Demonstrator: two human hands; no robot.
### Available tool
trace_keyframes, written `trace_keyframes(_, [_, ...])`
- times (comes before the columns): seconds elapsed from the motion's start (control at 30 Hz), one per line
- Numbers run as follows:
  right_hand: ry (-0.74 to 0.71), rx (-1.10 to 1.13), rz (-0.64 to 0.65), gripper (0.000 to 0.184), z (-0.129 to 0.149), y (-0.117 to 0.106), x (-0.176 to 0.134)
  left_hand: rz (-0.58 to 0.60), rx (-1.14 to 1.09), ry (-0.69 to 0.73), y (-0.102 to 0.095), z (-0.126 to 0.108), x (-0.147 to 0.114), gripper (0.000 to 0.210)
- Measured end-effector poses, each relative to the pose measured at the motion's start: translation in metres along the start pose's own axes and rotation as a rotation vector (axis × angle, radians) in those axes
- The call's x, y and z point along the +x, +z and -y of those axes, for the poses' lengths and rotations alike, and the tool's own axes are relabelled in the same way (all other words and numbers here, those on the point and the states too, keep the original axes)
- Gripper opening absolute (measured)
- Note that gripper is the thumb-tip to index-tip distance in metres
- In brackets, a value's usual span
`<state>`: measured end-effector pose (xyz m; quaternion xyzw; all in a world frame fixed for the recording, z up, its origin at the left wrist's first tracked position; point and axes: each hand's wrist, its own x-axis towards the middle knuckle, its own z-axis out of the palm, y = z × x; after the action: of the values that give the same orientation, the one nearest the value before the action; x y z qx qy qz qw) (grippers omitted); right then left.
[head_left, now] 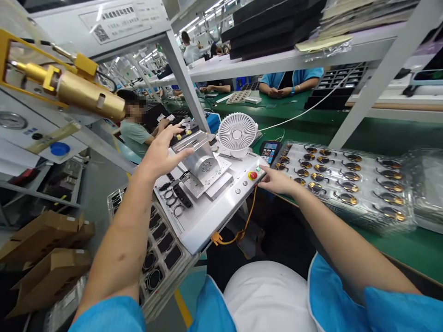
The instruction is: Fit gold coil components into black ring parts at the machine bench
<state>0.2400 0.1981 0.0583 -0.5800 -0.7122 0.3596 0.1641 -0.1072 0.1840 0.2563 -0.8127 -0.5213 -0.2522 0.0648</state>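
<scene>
My left hand (161, 154) has its fingers spread, with nothing held. It reaches over the back left of a silver metal fixture (202, 161) on a white machine base (214, 210); whether its fingertips touch is unclear. My right hand (277, 180) is at the base's right front corner. One of its fingers is at the lit green button (258, 168), its thumb is lower by the edge, and it holds nothing. A red stop button (253, 175) lies beside that finger. Small black rings (170, 198) rest on the left of the base.
A white fan (237, 133) stands behind the base, with a keypad device (270, 151) to its right. Clear trays of dark coiled parts (349, 177) are stacked at right. Another tray stack (164, 242) stands at left, under a gold cylinder (90, 94). Co-workers sit across and at left.
</scene>
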Motion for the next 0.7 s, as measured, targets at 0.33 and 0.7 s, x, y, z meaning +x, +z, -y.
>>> trace_keyframes(0.33, [-0.063,-0.408,-0.107,0.086,-0.006,0.044,0.002,-0.299,-0.467,-0.024,0.088,-0.064,-0.177,0.046])
trace_keyframes(0.7, [-0.425,0.375,0.104,0.082,-0.008,0.068,-0.075,0.103,-1.455,-0.864,0.196,-0.14,-0.238,0.049])
